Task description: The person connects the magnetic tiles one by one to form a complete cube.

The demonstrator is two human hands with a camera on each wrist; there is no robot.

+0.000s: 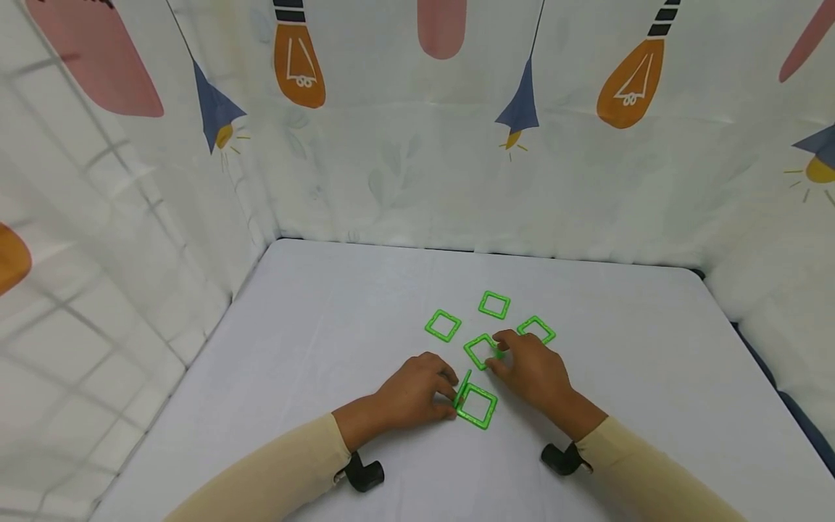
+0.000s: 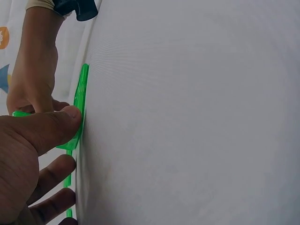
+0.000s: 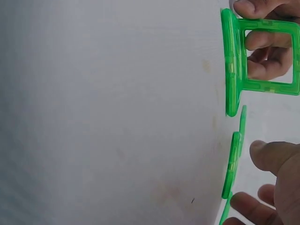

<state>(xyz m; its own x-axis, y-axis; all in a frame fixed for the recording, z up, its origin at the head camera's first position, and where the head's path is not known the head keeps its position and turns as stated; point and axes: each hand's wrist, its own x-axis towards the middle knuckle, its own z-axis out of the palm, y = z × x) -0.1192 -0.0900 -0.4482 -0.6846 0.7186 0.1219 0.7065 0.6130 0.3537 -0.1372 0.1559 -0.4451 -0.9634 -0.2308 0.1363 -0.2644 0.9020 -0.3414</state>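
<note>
My left hand [image 1: 417, 384] grips a green square frame tile [image 1: 462, 388] that stands upright along the left edge of another green square tile [image 1: 492, 407], which lies flat on the table. In the right wrist view, fingers show through the window of the upright tile [image 3: 296, 56], with the thumb at its edge. My right hand [image 1: 533, 366] is over the right corner of a middle green tile [image 1: 472, 355] lying flat. Its thumb and fingers are spread apart, and the right wrist view shows the thumb [image 3: 267, 157] off the tile.
Three more flat green square tiles lie farther back: a left one [image 1: 435, 335], a back one [image 1: 491, 315] and a right one [image 1: 545, 325] partly behind my right hand. A white cloth covers the table [image 1: 326, 312]. Printed curtains [image 1: 404, 188] hang behind and beside it.
</note>
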